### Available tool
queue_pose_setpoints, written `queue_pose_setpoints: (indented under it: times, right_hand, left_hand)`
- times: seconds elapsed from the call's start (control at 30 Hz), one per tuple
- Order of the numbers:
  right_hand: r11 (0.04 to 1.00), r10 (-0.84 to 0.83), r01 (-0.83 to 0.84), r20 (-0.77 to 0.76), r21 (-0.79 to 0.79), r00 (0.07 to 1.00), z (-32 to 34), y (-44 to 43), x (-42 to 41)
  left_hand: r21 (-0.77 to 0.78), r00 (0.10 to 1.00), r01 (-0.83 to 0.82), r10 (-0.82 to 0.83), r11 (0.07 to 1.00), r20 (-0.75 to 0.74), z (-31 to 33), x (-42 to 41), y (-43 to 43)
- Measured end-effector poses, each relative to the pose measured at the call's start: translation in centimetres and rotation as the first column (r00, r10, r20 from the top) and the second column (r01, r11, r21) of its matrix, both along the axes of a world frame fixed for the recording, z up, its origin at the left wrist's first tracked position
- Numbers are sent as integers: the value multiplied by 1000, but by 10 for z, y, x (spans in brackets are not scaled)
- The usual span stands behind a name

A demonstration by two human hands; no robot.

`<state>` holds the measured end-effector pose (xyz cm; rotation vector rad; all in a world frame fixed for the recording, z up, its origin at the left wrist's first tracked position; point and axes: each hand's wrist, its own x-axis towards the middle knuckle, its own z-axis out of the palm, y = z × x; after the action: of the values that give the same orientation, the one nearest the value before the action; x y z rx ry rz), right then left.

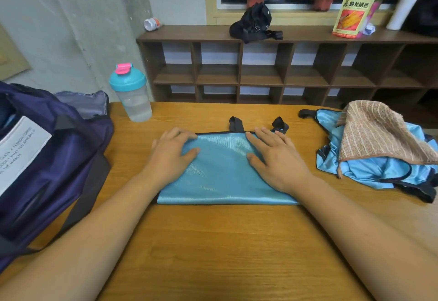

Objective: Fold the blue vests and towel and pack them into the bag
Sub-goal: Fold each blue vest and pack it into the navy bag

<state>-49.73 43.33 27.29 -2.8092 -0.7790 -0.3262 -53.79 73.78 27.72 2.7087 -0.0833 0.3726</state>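
A folded blue vest (222,177) with black trim lies flat at the middle of the wooden table (213,241). Its black straps stick out at its far edge. My left hand (171,153) rests flat on the vest's left part, fingers straight. My right hand (276,158) presses flat on the right part. At the right, a crumpled blue vest (369,172) lies in a heap with a brown striped towel (376,132) draped over it. The dark purple bag (47,163) stands at the table's left, with a white label on its side.
A shaker bottle (131,92) with a teal lid stands behind the bag near the table's far edge. Beyond the table is a brown cubby shelf (260,73) carrying a black pouch, a snack packet, a white pump bottle and potted plants.
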Motion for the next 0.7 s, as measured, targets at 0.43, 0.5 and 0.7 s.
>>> queue_pose_setpoints:
  times: [0.43,0.5,0.7]
  right_hand:
    - [958,48,-80,123,276,991,12,-29,5]
    - [955,24,-70,161,287,987,12,-32,8]
    - [960,-25,-18,148,281,989,7,-36,12]
  left_hand:
    - [2,901,-376,367,926,-232,18,2,21]
    - [1,898,-366,354,931,-263,21,2,18]
    - [-110,908,-364,326,925,-264,24,2,22]
